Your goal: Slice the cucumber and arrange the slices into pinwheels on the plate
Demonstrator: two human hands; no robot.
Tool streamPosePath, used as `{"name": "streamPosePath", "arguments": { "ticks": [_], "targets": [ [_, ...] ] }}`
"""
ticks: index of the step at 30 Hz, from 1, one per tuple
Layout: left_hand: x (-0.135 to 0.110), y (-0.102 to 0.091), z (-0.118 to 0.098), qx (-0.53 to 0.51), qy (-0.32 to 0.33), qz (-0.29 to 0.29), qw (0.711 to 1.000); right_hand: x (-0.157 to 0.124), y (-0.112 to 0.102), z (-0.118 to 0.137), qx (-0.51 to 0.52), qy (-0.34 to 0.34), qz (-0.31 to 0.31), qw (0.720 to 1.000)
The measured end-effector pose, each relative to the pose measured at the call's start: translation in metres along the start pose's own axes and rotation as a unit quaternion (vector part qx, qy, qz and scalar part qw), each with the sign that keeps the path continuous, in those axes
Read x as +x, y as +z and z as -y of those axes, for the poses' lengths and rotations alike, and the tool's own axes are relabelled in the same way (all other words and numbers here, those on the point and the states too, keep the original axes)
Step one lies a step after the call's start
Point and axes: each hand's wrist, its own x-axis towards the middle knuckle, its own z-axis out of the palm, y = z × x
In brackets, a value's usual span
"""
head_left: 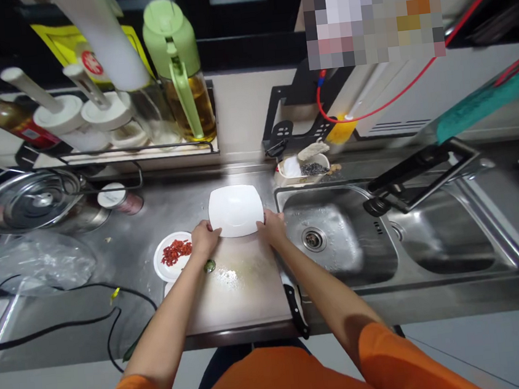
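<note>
"On the steel counter (134,257), from the left, which hazards are we listing?"

"Item one: small white plate (158,268), carrying chopped red pieces (173,253). The left forearm is crossing near it; contact we are not confirming. A dropped elbow, we are judging, could be tipping the pieces out."

"Next, the left hand (206,237)?"

"Item two: thumb pressing over the rim, pinching the left near corner of the white dish (235,206)."

"And between the arms?"

"Item three: cutting board (256,294), with a green piece (209,266) and wet spots (228,277). Moisture could be making a dish slide there."

"The right hand (272,225)?"

"Item four: pinching the right near corner likewise. With both grips sitting on the near side, we are suspecting the far edge could be dipping, should either thumb be slackening."

"Farther right?"

"Item five: knife (296,308), lying along the board's right edge, handle pointing toward the body. A brushing arm or hip could be sending it off the front. Item six: sink (349,256), hard steel; a slip sideways could be chipping the dish."

"How are we describing the dish itself?"

"Plain white, smooth, a rounded rectangle with gently bowing sides, shallow. It is occupying the board's far end, left of the sink; whether resting or hovering, we are not telling."
</note>
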Motion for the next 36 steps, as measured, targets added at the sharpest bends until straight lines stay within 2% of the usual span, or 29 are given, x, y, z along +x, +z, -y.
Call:
{"name": "streamPosePath", "arguments": {
  "ticks": [5,9,13,19,25,29,31,36],
  "targets": [
    [-0.056,-0.004,0.012,-0.01,0.029,0.008,0.999,-0.055,-0.012,-0.01,-0.015,-0.002,0.018,1.0],
    [-0.099,0.007,0.03,-0.005,0.025,0.034,0.999,-0.102,-0.01,-0.023,-0.061,0.006,0.038,0.997],
    [-0.123,0.021,0.045,-0.001,0.021,0.059,0.998,-0.128,0.001,-0.035,-0.098,0.004,0.054,0.994],
    [-0.136,0.029,0.054,0.006,0.0,0.066,0.998,-0.14,0.011,-0.039,-0.134,0.004,0.058,0.989],
    [-0.138,0.03,0.051,0.001,-0.007,0.072,0.997,-0.141,0.015,-0.039,-0.159,0.004,0.066,0.985],
    [-0.14,0.027,0.052,0.017,0.002,0.078,0.997,-0.142,0.014,-0.038,-0.175,-0.002,0.048,0.983],
    [-0.139,0.022,0.057,0.022,0.021,0.059,0.998,-0.144,0.013,-0.037,-0.184,0.003,0.031,0.982],
    [-0.13,0.002,0.075,0.062,0.044,-0.041,0.996,-0.15,0.01,-0.036,-0.19,-0.001,0.002,0.982]
  ]
}}
